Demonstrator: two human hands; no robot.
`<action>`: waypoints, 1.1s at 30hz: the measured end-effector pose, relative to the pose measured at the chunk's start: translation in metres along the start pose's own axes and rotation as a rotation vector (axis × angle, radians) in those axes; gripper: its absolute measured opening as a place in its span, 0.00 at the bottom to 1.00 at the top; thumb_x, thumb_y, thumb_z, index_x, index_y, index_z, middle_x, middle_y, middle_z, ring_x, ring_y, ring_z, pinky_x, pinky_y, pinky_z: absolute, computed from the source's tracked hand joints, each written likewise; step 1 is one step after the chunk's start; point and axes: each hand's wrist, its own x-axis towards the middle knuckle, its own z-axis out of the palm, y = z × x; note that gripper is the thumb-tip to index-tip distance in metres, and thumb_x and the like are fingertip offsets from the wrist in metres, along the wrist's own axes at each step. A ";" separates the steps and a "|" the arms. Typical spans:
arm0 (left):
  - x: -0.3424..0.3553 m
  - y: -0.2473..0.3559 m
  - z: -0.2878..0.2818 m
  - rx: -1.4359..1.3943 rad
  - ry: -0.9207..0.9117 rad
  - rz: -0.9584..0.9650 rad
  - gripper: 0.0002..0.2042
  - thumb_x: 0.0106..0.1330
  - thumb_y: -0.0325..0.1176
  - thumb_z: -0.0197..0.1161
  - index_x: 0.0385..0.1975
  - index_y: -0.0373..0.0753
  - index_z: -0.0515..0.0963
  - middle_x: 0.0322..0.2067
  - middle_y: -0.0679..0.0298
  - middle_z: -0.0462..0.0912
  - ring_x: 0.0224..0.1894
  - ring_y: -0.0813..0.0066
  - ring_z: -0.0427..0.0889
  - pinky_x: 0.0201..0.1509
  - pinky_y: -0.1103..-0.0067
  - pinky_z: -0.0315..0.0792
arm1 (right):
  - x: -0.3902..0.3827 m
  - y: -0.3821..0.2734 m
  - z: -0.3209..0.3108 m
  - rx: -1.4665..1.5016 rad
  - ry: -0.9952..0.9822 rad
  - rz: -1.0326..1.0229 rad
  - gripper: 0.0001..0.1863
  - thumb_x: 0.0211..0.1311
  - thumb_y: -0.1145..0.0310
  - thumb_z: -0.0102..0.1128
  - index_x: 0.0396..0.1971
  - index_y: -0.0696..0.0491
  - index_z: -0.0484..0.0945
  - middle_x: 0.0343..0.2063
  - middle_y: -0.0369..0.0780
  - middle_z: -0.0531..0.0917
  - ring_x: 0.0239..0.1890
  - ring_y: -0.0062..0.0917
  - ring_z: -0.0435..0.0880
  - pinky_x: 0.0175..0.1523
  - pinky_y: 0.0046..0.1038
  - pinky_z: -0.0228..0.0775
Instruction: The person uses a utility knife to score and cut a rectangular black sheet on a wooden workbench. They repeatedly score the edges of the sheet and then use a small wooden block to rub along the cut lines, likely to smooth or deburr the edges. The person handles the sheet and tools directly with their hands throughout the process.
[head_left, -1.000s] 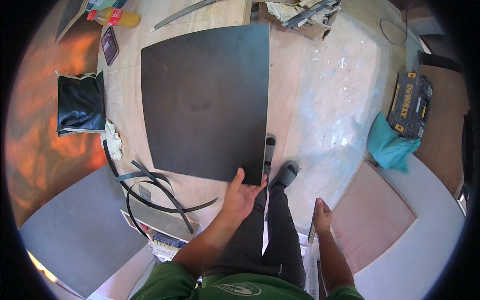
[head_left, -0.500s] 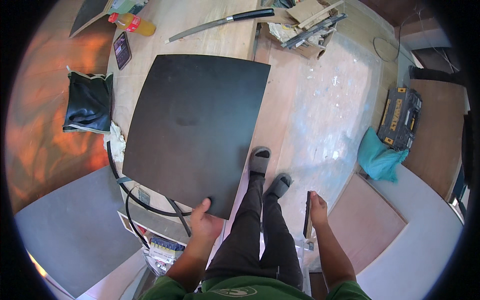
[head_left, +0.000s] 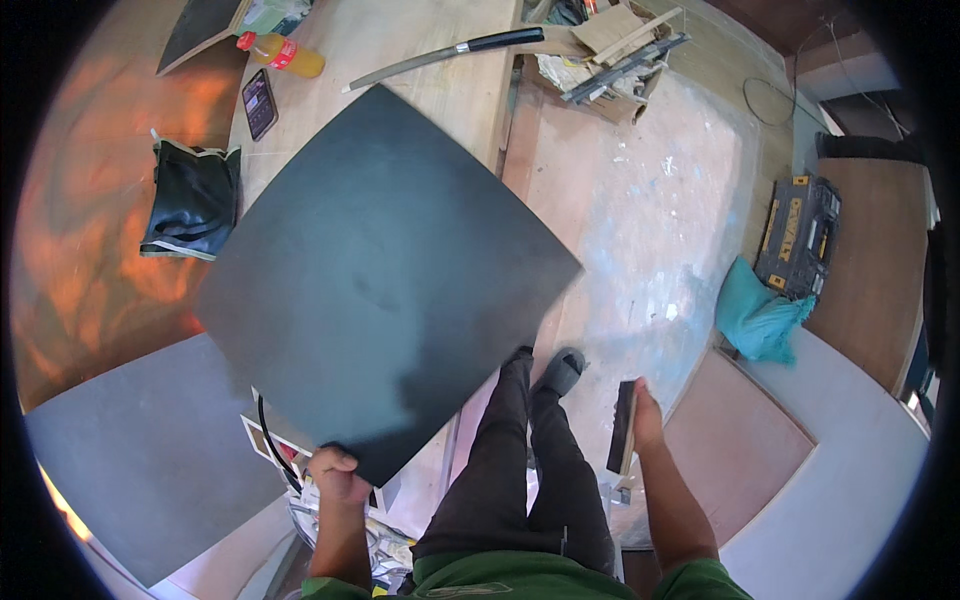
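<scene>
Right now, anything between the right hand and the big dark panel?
No separate obstacle visible. The right hand holds a narrow dark block on its panel-facing side. The legs show across the gap, apparently lower down. The left hand grips the panel near its closest corner.

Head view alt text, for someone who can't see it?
The left hand grips a large dark panel near its bottom corner; the right hand holds a dark-faced block. A phone and drink bottle lie on a worktop.
</scene>
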 end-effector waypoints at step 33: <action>0.236 0.079 0.013 1.321 -0.002 0.465 0.27 0.69 0.36 0.66 0.66 0.31 0.73 0.56 0.58 0.69 0.60 0.70 0.73 0.68 0.76 0.65 | -0.055 -0.102 0.234 0.103 -0.271 -0.831 0.26 0.73 0.52 0.57 0.50 0.64 0.74 0.74 0.68 0.52 0.79 0.50 0.52 0.77 0.42 0.45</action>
